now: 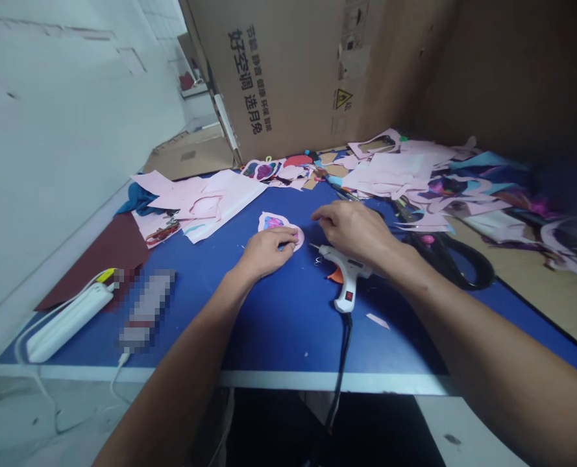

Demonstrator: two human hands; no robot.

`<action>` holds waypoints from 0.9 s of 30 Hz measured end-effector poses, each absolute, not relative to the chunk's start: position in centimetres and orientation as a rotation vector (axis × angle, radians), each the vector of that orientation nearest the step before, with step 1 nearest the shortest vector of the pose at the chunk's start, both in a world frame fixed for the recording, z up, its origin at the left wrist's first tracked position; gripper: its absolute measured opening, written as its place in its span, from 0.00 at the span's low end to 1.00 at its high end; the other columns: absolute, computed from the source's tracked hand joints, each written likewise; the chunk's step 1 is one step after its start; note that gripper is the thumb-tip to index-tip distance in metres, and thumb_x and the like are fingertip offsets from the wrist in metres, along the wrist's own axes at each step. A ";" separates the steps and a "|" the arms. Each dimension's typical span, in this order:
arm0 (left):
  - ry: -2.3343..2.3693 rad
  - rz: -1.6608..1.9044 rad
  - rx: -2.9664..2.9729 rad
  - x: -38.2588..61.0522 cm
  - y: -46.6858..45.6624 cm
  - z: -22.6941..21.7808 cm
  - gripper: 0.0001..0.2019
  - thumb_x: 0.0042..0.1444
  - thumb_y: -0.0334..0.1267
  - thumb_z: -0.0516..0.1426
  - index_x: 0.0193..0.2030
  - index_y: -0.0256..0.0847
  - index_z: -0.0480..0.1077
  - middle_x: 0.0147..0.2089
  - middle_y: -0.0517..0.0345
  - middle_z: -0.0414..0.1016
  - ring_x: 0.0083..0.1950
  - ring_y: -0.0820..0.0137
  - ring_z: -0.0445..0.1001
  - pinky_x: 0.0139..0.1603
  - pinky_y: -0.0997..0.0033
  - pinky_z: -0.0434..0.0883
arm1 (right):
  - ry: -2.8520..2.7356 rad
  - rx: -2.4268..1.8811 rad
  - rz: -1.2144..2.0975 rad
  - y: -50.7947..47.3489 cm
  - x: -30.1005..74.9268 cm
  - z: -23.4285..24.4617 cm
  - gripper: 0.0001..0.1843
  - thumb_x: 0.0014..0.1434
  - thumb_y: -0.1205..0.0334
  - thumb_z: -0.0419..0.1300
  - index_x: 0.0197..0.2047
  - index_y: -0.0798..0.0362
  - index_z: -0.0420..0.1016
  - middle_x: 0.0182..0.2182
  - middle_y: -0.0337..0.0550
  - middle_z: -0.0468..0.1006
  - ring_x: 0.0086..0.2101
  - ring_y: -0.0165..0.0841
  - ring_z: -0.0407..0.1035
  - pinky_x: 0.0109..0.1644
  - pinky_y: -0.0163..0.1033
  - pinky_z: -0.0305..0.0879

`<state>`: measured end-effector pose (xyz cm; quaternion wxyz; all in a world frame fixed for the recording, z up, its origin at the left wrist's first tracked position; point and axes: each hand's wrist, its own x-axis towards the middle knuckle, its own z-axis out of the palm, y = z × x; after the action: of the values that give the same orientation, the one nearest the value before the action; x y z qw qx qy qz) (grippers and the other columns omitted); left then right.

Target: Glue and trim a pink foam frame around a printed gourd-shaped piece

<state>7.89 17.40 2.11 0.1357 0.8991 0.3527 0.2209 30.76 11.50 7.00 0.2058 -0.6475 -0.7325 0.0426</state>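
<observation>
My left hand (265, 251) rests on the blue table (278, 318), its fingers curled and pressing on a small pink cut-out (274, 225) with a blue and purple picture. My right hand (354, 228) hovers just right of the cut-out, fingers bent loosely with the tips near each other; I see nothing in them. A white hot glue gun (344, 275) lies on the table under my right wrist, its black cord (341, 363) running off the front edge.
Pink paper scraps (400, 170) and printed cut-outs pile up at the back. Black scissors (456, 259) lie to the right. A white power bank (69, 321) and a blurred object lie left. A large cardboard box (293, 71) stands behind. A dark red sheet (108, 253) lies at the left.
</observation>
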 end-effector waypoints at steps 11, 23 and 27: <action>1.077 0.633 2.565 8.1 16.7 2.6 0.13 0.63 0.30 0.62 0.50 0.46 0.87 0.62 0.57 0.86 0.66 0.60 0.83 0.70 0.56 0.77 | -2.126 -1.772 0.163 11.9 30.9 6.3 0.24 0.72 0.68 0.54 0.58 0.45 0.89 0.57 0.51 0.87 0.51 0.46 0.81 0.46 0.43 0.72; 1.051 0.696 2.549 8.0 17.0 1.8 0.12 0.64 0.32 0.62 0.47 0.48 0.86 0.61 0.59 0.87 0.64 0.61 0.83 0.68 0.57 0.78 | -2.119 -1.784 0.173 12.0 31.0 6.4 0.23 0.74 0.67 0.54 0.59 0.47 0.88 0.57 0.50 0.87 0.54 0.47 0.81 0.50 0.43 0.72; 1.038 0.702 2.553 8.1 16.9 1.9 0.13 0.64 0.31 0.61 0.46 0.49 0.86 0.60 0.60 0.87 0.64 0.61 0.83 0.67 0.58 0.78 | -2.093 -1.771 0.129 11.3 30.9 7.4 0.23 0.72 0.67 0.55 0.60 0.49 0.88 0.57 0.52 0.87 0.56 0.49 0.81 0.53 0.45 0.73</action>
<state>8.06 16.93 1.89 0.1481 0.8877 0.3611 0.2441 30.88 11.31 7.41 0.1972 -0.6326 -0.7475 0.0462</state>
